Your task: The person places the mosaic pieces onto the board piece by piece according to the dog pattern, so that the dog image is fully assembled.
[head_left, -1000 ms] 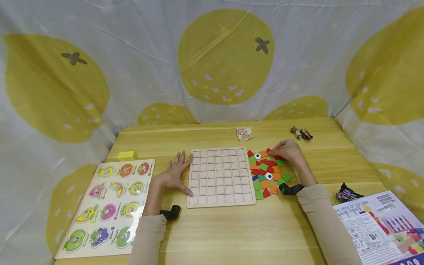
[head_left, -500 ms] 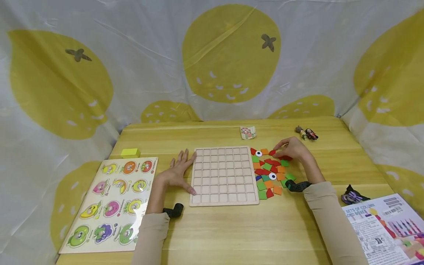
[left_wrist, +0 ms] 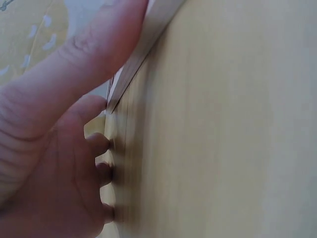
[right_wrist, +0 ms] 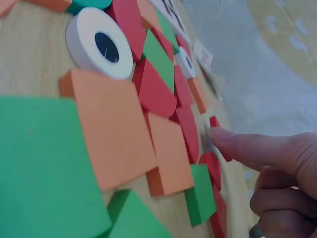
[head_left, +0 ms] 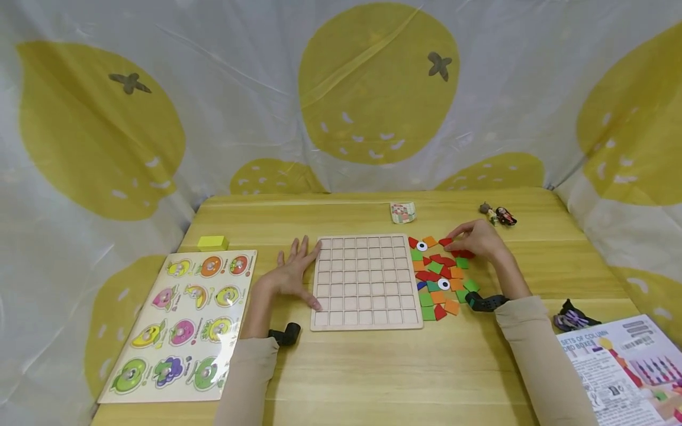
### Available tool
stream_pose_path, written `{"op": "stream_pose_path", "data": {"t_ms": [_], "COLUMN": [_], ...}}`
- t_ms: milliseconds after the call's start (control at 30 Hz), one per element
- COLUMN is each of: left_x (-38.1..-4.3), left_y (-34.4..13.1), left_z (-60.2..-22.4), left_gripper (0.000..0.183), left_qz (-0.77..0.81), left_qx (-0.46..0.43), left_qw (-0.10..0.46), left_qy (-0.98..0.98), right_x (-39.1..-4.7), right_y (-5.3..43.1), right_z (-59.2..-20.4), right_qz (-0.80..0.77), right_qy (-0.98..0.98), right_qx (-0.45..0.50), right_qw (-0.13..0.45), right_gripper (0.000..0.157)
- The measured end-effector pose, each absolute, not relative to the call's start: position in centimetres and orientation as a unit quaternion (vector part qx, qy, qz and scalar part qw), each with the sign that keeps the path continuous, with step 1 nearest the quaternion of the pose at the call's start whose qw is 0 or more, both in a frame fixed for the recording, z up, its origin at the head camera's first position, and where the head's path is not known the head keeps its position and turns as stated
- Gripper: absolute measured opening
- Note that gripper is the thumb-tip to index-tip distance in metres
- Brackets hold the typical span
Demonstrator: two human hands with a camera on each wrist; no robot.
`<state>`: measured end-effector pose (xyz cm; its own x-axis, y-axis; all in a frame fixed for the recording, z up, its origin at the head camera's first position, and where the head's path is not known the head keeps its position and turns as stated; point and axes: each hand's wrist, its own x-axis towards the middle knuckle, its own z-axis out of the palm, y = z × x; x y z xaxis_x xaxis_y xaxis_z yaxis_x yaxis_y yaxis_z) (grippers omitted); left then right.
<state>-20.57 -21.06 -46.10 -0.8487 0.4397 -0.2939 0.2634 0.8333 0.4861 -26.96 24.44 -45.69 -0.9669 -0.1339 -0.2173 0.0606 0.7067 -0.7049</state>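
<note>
Now left hand [head_left: 288, 276] splayed against the left of the gridded board [head_left: 366, 283]; past its right, right hand [head_left: 481, 240] pinched a red piece [head_left: 444, 242].

Grid board [head_left: 366, 276] mid-table [head_left: 399, 373]. Left hand [head_left: 289, 277] at its left edge. Tiles [head_left: 434, 267] spread along its right side; right hand [head_left: 481, 242] at their far right corner. Puzzle board [head_left: 199, 316] near left, block [head_left: 213, 243] beyond its far edge. Card [head_left: 402, 212] beyond grid board, figures [head_left: 505, 216] far right. Box [head_left: 602, 373] near right, bundle [head_left: 575, 316] just behind it.
</note>
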Motion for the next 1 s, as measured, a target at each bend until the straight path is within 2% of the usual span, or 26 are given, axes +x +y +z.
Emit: {"op": "stream_pose_path", "data": {"t_ms": [100,200,333,433,667,867,1000], "left_x": [-20.8,-20.8,-20.7,-20.6,-20.6,-20.6,-20.7], "left_y": [-20.7,-20.4,-20.4,-20.5,-20.5,-20.4,-20.5], "left_z": [-45.9,-45.8,-45.8,-45.8,-46.3,-46.3,-46.3], "left_gripper": [0.147,0.148,0.148,0.148,0.148,0.149,0.148], "left_qz": [0.209,0.2,0.197,0.202,0.207,0.205,0.201], "left_qx": [0.18,0.174,0.169,0.17,0.175,0.175,0.178], "left_qw": [0.211,0.222,0.227,0.223,0.218,0.219,0.213], "left_qy": [0.938,0.938,0.939,0.938,0.938,0.938,0.939], "right_x": [-26.7,-26.4,-26.3,-26.5,-27.0,-27.0,-27.3], "right_y": [23.8,22.0,17.5,13.6,8.0,6.5,6.4], "right_z": [-45.3,-44.7,-44.0,-44.2,-46.0,-46.9,-46.9], "right_qz": [-0.409,-0.458,-0.518,-0.529,-0.543,-0.5,-0.492], "right_qy": [0.905,0.88,0.839,0.829,0.823,0.859,0.865], "right_qx": [-0.017,-0.019,-0.025,-0.024,0.016,0.028,0.017], "right_qw": [0.111,0.123,0.168,0.177,0.164,0.108,0.096], "right_gripper": [0.034,0.035,0.033,0.03,0.029,0.028,0.028]}}
